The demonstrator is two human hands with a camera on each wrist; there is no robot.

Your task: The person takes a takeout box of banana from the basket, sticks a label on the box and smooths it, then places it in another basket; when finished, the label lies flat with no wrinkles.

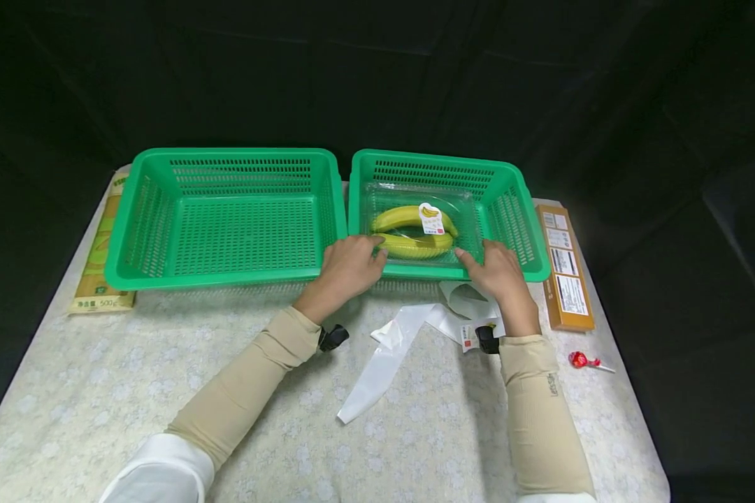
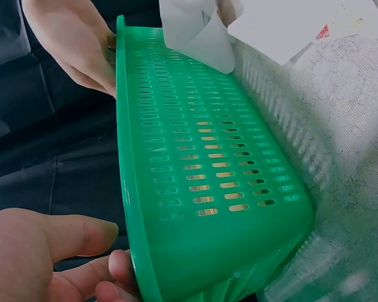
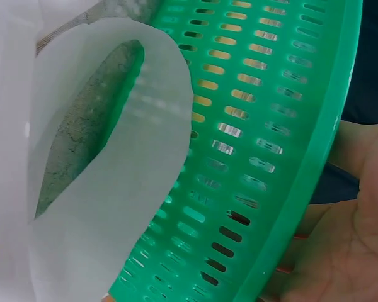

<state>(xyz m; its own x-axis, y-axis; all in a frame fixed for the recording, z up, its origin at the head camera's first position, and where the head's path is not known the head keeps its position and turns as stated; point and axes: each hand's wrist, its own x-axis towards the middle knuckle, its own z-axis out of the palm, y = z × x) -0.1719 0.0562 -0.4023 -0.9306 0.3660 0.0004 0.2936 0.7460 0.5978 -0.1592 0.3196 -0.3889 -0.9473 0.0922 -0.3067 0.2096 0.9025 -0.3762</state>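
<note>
A clear plastic box (image 1: 469, 218) with two bananas (image 1: 409, 246) and a white banana sticker (image 1: 430, 219) sits inside the right green basket (image 1: 437, 159). My left hand (image 1: 352, 262) reaches over that basket's front left corner, with fingertips at the box's front left edge. Across the same rim, my right hand (image 1: 495, 269) has its thumb extended at the box's front right corner and its other fingers inside the basket. In the left wrist view, the left thumb (image 2: 91, 236) is extended beside the green rim. The right palm (image 3: 365, 220) shows beyond the rim in the right wrist view.
A second green basket (image 1: 245, 281) stands to the left, over a yellow packet (image 1: 103, 297). A white label strip (image 1: 377, 370) curls in front of the right basket. To the right are an orange box (image 1: 566, 283) and a red lollipop (image 1: 577, 360).
</note>
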